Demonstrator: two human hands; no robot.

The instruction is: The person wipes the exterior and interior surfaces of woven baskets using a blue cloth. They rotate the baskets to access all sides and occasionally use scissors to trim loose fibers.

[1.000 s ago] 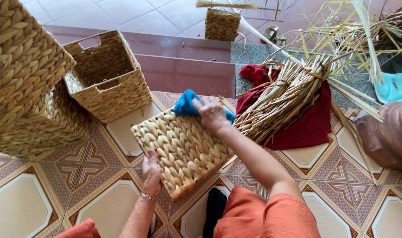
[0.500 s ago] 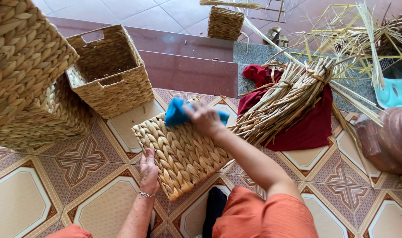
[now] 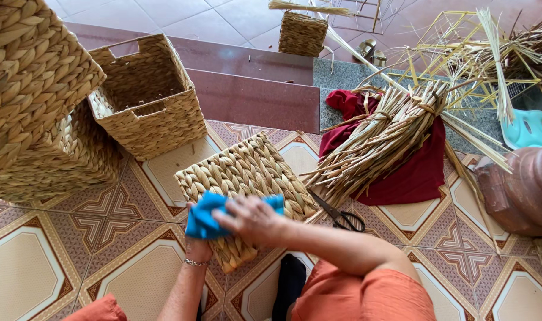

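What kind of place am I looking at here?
Likely a home basket-weaving spot on a tiled floor: finished woven baskets, a bundle of dried reeds on red cloth, scissors.

The left hand (image 3: 198,246) is largely covered by the bright blue cloth (image 3: 207,215), so its grip cannot be judged. The near edge of the flat square woven straw panel (image 3: 244,178) is concealed beneath the right hand (image 3: 250,219). The large stacked woven baskets (image 3: 33,101) are cut off at the left edge. The black-handled scissors (image 3: 340,216) have their blade tips hidden under the bundle of dried straw stalks (image 3: 381,139).
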